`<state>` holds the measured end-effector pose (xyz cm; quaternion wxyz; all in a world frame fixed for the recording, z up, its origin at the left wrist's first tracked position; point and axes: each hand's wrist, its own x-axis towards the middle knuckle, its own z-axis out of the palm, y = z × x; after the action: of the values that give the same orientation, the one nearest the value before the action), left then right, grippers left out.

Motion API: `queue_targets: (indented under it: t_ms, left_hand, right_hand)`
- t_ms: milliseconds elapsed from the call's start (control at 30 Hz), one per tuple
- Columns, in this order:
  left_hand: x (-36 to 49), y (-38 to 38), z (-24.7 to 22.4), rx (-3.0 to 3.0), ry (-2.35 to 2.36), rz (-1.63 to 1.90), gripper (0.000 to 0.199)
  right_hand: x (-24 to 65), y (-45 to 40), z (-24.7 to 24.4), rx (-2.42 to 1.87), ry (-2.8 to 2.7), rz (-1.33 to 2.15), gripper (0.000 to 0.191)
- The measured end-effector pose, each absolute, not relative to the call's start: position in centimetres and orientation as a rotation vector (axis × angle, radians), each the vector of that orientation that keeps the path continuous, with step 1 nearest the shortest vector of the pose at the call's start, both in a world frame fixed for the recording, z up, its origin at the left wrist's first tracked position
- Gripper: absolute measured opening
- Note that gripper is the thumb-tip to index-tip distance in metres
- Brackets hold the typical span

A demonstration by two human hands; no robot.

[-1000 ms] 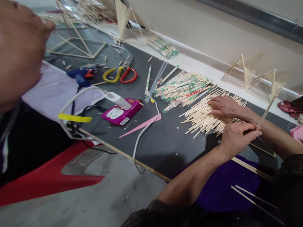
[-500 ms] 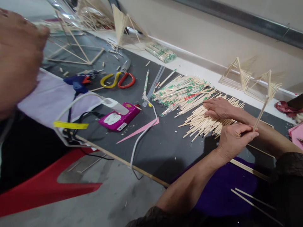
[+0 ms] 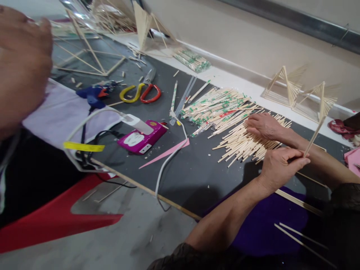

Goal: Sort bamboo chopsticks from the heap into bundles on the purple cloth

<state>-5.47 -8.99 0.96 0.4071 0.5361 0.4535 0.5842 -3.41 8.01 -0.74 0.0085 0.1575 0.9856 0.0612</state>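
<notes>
My left hand (image 3: 279, 165) pinches a thin bundle of wooden chopsticks (image 3: 315, 135) between thumb and index finger, their upper ends tilted to the right. Beyond it, my right hand (image 3: 264, 125) lies palm down with fingers stretched over a loose pile of bare chopsticks (image 3: 239, 144). The forearms overlap in view, the left one nearer. Wrapped chopsticks (image 3: 216, 105) with green print lie against the left side of the pile. A few long sticks (image 3: 298, 202) rest on dark purple cloth (image 3: 267, 228) below my left hand.
Two small stick frames (image 3: 285, 88) stand by the wall. To the left are scissors (image 3: 140, 92), a blue glue gun (image 3: 92, 95), a magenta power adapter (image 3: 143, 138) with cables, and a pink paper strip (image 3: 165, 153). Another person's hand (image 3: 22, 67) is at upper left.
My right hand has drawn back slightly to the right over the pile. My left hand still holds its chopsticks. The other person's hand has moved a little left.
</notes>
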Motion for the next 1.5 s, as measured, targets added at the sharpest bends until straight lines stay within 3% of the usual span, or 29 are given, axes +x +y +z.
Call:
queue_targets:
  t_ms: [200,467,867,1500]
  left_hand:
    - [-5.5,-9.0,0.9,1.35,1.14,1.483,0.012]
    - [-5.4,-9.1,0.8,1.356,1.154,1.447,0.016]
    - [-5.6,-9.2,1.4,1.336,1.105,1.454,0.012]
    - [-5.7,-9.1,1.1,1.335,1.107,1.551,0.01]
  right_hand:
    - [-6.1,8.9,-1.7,0.465,3.081,0.078,0.037]
    - [-8.3,8.7,0.3,0.614,2.928,0.143,0.029]
    - [-9.3,9.2,2.0,0.416,2.83,0.287,0.022]
    - [-13.1,11.7,4.9,0.797,3.117,0.264,0.036]
